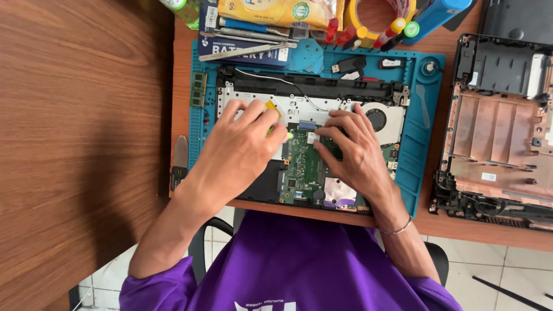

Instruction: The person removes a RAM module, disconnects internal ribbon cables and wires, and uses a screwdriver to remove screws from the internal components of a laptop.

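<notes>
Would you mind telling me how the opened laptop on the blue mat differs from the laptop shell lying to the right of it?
The opened laptop shows a green circuit board and a round fan; the laptop shell looks stripped, mostly bare copper-toned and black plastic. The laptop lies on the blue mat; the shell rests directly on the wooden table. The left hand and right hand rest on the laptop; neither touches the shell. Both lie flat, insides facing up.

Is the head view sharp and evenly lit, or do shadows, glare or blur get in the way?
Head view: sharp overall, soft even daylight; no strong glare. The left hand and right hand cast only faint shadows on the green circuit board. A darker shadow patch lies on the wooden table at left. Edges bow slightly from the wide lens.
</notes>
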